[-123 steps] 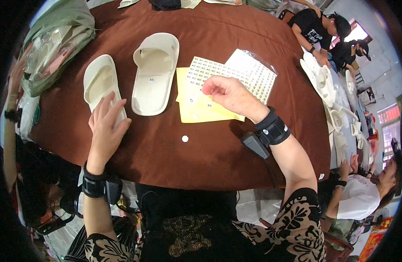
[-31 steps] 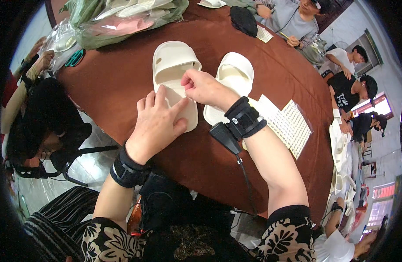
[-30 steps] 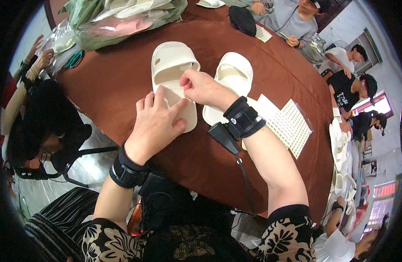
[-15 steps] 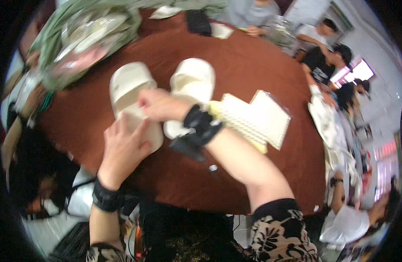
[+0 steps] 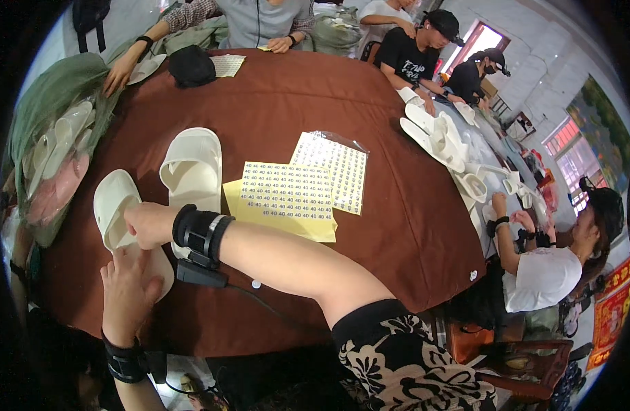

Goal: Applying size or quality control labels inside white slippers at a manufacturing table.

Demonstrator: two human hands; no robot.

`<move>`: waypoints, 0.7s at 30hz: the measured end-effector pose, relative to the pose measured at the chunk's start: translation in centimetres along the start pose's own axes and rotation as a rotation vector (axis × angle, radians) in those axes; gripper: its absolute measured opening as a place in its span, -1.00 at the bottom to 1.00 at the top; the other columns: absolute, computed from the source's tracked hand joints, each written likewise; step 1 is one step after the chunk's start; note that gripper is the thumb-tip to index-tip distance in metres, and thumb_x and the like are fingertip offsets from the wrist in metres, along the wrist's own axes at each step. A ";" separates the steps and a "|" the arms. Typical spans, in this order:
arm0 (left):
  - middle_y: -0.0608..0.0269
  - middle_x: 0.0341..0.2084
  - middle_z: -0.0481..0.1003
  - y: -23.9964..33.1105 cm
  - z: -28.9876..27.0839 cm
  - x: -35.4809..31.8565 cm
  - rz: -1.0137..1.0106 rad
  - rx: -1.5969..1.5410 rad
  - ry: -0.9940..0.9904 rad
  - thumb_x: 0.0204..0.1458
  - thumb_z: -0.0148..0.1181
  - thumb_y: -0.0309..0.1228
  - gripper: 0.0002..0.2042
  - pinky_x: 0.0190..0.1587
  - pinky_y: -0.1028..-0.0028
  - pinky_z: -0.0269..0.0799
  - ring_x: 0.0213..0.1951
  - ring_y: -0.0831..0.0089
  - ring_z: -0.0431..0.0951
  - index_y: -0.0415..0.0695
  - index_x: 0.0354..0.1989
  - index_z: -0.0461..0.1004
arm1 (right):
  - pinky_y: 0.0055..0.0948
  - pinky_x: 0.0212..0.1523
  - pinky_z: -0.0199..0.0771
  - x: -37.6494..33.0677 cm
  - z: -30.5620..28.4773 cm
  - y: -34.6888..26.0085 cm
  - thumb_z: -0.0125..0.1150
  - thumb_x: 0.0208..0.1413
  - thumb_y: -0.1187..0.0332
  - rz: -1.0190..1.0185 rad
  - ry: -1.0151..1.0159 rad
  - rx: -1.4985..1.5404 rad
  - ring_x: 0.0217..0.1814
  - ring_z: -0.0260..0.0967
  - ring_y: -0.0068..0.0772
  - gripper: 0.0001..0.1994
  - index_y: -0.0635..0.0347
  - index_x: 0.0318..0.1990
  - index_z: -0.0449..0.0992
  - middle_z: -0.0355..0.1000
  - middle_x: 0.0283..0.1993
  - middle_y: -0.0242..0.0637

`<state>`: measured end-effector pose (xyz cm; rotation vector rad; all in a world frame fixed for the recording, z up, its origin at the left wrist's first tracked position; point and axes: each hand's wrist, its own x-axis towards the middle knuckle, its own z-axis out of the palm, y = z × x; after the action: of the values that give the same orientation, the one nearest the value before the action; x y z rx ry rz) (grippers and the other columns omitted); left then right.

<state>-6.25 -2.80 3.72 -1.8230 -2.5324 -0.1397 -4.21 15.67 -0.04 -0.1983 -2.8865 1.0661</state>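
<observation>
A pair of white slippers lies side by side on the brown tablecloth. Over the left slipper (image 5: 115, 190), my right hand (image 5: 152, 225) has its fingers curled closed at the footbed behind the strap; anything pinched in them is hidden. Resting on that slipper's heel part is my left hand (image 5: 130, 291), its fingers spread and holding nothing. The right slipper (image 5: 191, 159) lies untouched, partly covered by my right wrist. To its right are a sheet of small printed stickers (image 5: 287, 190) on yellow backing (image 5: 318, 231) and a second sticker sheet (image 5: 349, 175) in clear plastic.
A green mesh sack (image 5: 37, 113) of bagged slippers stands at the left edge. At the far side are a black cap (image 5: 191, 66), another sheet (image 5: 228, 65) and a person's hand (image 5: 280, 44). Several people work at a side table of white slippers (image 5: 435, 137). A wooden chair (image 5: 527, 363) stands lower right.
The whole view has swung, so the slippers and my hands appear farther left and lower. Both hands stay at the left slipper, my right hand still closed over it.
</observation>
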 end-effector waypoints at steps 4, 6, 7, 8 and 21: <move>-0.14 -0.03 0.31 -0.4 0.6 -0.5 0.037 -0.005 0.096 -0.11 0.19 -0.30 -0.48 -0.01 0.14 0.22 -0.07 -0.05 0.38 -0.02 0.13 0.37 | -0.21 -0.16 0.46 -0.1 0.1 -0.2 0.23 -0.23 0.57 0.004 -0.013 0.037 -0.12 0.47 0.01 -0.71 0.31 -0.23 0.45 0.49 -0.25 0.02; -0.14 -0.04 0.31 -0.2 0.2 -0.5 0.032 0.007 0.083 -0.11 0.19 -0.30 -0.48 -0.01 0.14 0.22 -0.08 -0.04 0.38 -0.02 0.13 0.38 | -0.22 -0.14 0.46 -0.4 0.4 -0.3 0.22 -0.21 0.57 -0.022 0.040 0.053 -0.11 0.47 0.00 -0.70 0.31 -0.21 0.45 0.49 -0.23 0.01; -0.13 -0.04 0.31 -0.2 0.0 -0.4 0.029 0.018 0.071 -0.11 0.19 -0.31 -0.49 -0.02 0.14 0.22 -0.09 -0.04 0.39 -0.01 0.12 0.38 | -0.22 -0.14 0.46 -0.3 0.3 -0.3 0.22 -0.21 0.57 -0.024 0.038 0.054 -0.11 0.47 0.00 -0.70 0.31 -0.21 0.45 0.49 -0.23 0.01; -0.13 -0.04 0.31 -0.3 0.0 -0.2 0.028 0.017 0.070 -0.11 0.19 -0.31 -0.49 -0.02 0.14 0.22 -0.09 -0.04 0.39 -0.01 0.12 0.38 | -0.23 -0.13 0.46 -0.3 0.2 -0.3 0.21 -0.20 0.57 -0.007 0.022 0.075 -0.11 0.47 0.00 -0.70 0.31 -0.20 0.45 0.49 -0.23 0.01; -0.05 -0.10 0.33 0.8 -0.3 -0.1 -0.032 -0.028 0.059 -0.08 0.16 -0.33 -0.55 -0.06 0.13 0.24 -0.13 -0.03 0.39 -0.03 0.08 0.44 | -0.21 -0.19 0.47 -1.3 -0.3 0.1 0.10 -0.13 0.55 -0.014 0.064 0.093 -0.15 0.48 -0.01 -0.76 0.28 -0.22 0.47 0.50 -0.26 0.02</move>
<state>-5.49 -2.67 4.05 -1.7607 -2.5329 -0.2269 -2.88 15.71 0.12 -0.2036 -2.7709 1.1667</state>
